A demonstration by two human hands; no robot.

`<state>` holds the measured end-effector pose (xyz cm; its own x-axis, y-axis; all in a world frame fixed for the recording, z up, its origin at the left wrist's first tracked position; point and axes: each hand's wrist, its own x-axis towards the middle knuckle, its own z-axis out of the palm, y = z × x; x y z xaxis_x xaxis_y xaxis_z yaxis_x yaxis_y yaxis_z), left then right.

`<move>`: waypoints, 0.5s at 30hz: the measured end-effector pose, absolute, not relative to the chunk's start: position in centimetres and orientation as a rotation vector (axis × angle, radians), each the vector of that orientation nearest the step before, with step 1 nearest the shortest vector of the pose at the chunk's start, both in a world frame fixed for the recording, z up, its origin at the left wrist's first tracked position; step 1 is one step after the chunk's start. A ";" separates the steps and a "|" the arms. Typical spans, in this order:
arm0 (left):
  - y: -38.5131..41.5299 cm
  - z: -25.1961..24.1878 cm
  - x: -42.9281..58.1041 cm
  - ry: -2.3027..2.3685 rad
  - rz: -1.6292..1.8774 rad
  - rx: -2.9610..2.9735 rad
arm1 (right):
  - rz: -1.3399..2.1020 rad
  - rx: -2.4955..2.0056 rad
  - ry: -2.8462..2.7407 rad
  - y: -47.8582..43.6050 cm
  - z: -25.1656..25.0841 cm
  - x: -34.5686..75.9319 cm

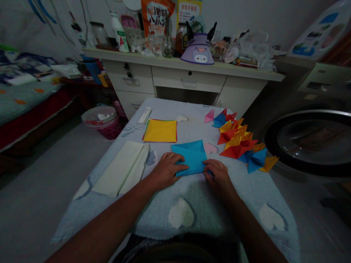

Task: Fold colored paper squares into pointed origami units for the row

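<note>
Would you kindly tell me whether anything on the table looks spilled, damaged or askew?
Nothing looks spilled or clearly damaged. Only the paper stack looks slightly askew: red and green edges peek out beneath its yellow top sheet.

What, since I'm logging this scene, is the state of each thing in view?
Blue paper: partly folded
Left hand: on the blue paper
Right hand: at its right edge
Square sheets: flat, stacked
Origami: folded, clustered
White paper: folded
Drawers: shut
Washer door: apparently shut
Bin: uncovered
</note>
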<state>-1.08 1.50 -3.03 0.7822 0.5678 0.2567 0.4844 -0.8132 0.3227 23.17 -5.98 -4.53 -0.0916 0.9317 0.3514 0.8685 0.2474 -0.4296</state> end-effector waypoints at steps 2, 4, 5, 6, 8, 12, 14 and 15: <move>1.6 -3.1 -0.9 0.831 0.501 2.746 | 0.160 -1.639 -1.975 -6.0 -4.4 23.1; 1.7 -3.1 -0.8 0.868 0.511 2.737 | 0.171 -1.649 -1.976 -6.0 -4.3 23.1; 1.8 -3.1 -0.8 0.891 0.514 2.726 | 0.179 -1.654 -1.976 -6.0 -4.3 23.1; 1.8 -3.1 -0.7 0.912 0.513 2.712 | 0.188 -1.658 -1.975 -6.0 -4.2 23.1; 2.0 -3.1 -0.7 0.955 0.508 2.669 | 0.209 -1.667 -1.967 -6.0 -4.2 23.2; 2.1 -3.1 -0.6 1.112 0.516 2.553 | 0.249 -1.691 -1.929 -5.8 -4.2 23.3; 2.2 -3.1 -0.6 1.211 0.520 2.506 | 0.266 -1.719 -1.901 -5.7 -4.3 23.4; 2.2 -3.1 -0.6 1.253 0.521 2.487 | 0.273 -1.735 -1.885 -5.6 -4.3 23.4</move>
<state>-0.63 2.16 -3.10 0.5521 0.8139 0.1807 0.7022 -0.5708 0.4255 23.40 -5.65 -4.32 -0.0079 0.9656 0.2600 0.8521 0.1426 -0.5036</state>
